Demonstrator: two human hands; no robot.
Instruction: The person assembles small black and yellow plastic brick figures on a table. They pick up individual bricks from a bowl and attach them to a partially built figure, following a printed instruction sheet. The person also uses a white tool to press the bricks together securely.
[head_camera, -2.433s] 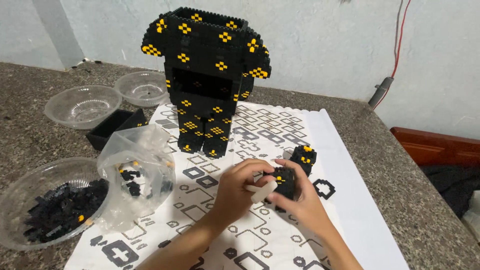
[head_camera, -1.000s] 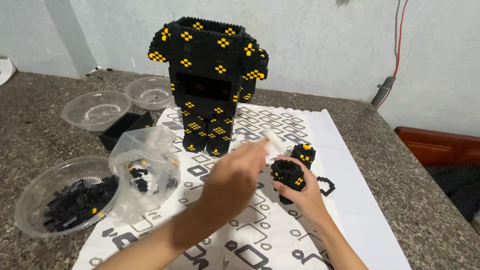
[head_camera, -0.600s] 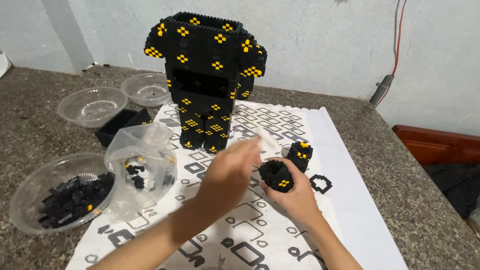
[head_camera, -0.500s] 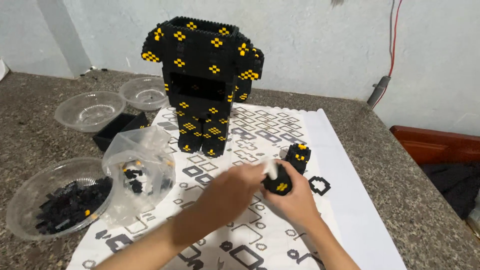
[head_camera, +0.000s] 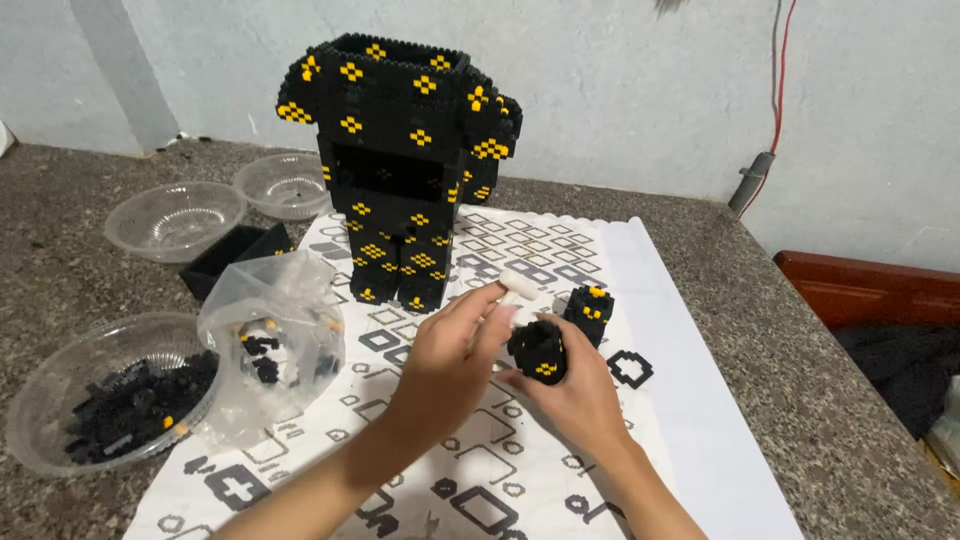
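Studded plastic bricks, matt black with yellow marks, on figure (head_camera: 400, 170) and small block (head_camera: 540, 352). Speckled, rough stone worktop (head_camera: 820, 400). Smooth white paper sheet (head_camera: 690, 430), printed black. Clear glossy plastic bowls (head_camera: 175, 218), crinkled clear bag (head_camera: 275, 335). Smooth white plastic tool (head_camera: 518, 284). Glossy reddish wood (head_camera: 860, 290) at right.

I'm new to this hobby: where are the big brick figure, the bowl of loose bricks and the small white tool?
big brick figure (head_camera: 400, 170), head view, chest.
bowl of loose bricks (head_camera: 60, 375), head view, rim.
small white tool (head_camera: 520, 285), head view, upper end.
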